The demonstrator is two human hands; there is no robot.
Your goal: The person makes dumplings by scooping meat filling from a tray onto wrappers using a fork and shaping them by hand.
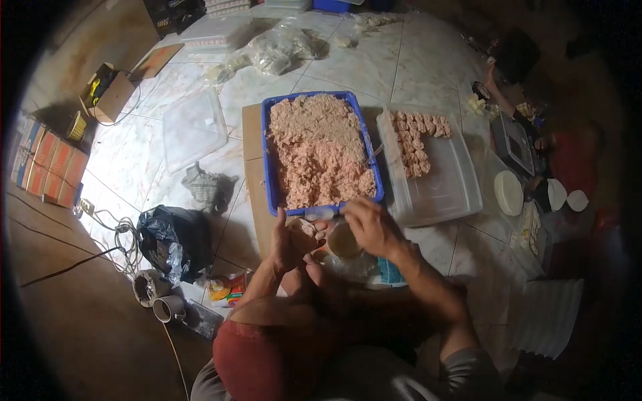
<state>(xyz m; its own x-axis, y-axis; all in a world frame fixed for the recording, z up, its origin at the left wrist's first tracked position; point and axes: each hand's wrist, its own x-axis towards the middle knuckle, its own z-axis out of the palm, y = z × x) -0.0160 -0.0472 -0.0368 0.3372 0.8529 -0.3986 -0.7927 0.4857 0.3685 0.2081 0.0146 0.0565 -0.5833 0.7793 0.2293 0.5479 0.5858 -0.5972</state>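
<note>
L hand [287, 243] cups pale pc [305, 228] in palm; R hand [372, 228] bent nr round bowl [344, 243], can't tell if gripping. Blue tray [266, 164] w/ pinkish mix [314, 147] just fwd, clear tub [445, 182] to its R.

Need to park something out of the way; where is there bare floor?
Bare tile shows between the plastic bags and the blue tub, and between the clear lid and orange boxes. Crowded: around the left hand and right hand, with the tub ahead and a round container close by.
</note>
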